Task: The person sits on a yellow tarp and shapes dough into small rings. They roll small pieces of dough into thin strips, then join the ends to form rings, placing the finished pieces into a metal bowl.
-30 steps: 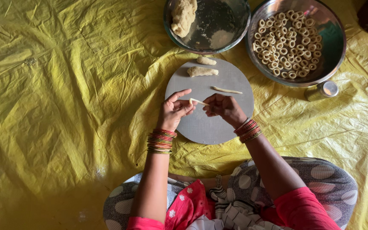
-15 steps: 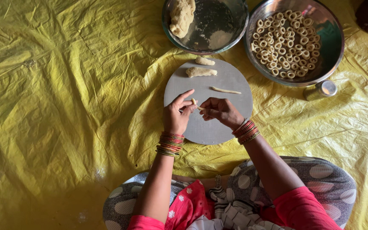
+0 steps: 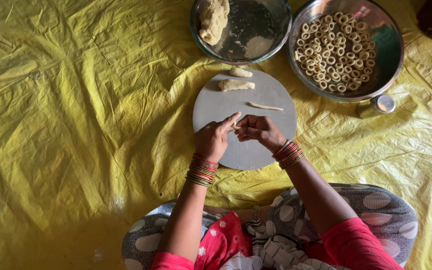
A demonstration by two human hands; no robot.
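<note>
- Over the near half of the round grey rolling board (image 3: 226, 107), the person's left hand (image 3: 215, 139) and right hand (image 3: 258, 131) meet, fingertips together.
- Between those fingertips sits a small pale piece of dough (image 3: 236, 127), pinched from both sides; only a sliver of it shows, and its shape cannot be told.
- Both hands are closed on that piece, the left with its forefinger stretched toward the right hand, the right with fingers curled in.
- Each wrist carries a stack of red, green and gold bangles, lying at the board's near edge.
- On the board's far half lies a thin rolled strand of dough (image 3: 264, 106), apart from the hands.
- Further toward the far rim rest a thick stubby dough roll (image 3: 236, 85) and, right at the rim, a smaller dough lump (image 3: 240, 72).
- Just beyond the board stands a steel bowl (image 3: 271, 40) holding a large mass of pale dough (image 3: 213, 19) against its left side.
- Beyond and right of the board is a wider steel bowl (image 3: 393, 60) filled with many small dough rings (image 3: 338, 50).
- Right of the board, touching that wider bowl's near wall, stands a small steel cup (image 3: 377, 105).
- Under the board and everything else spreads a crumpled yellow plastic sheet (image 3: 76, 125).
</note>
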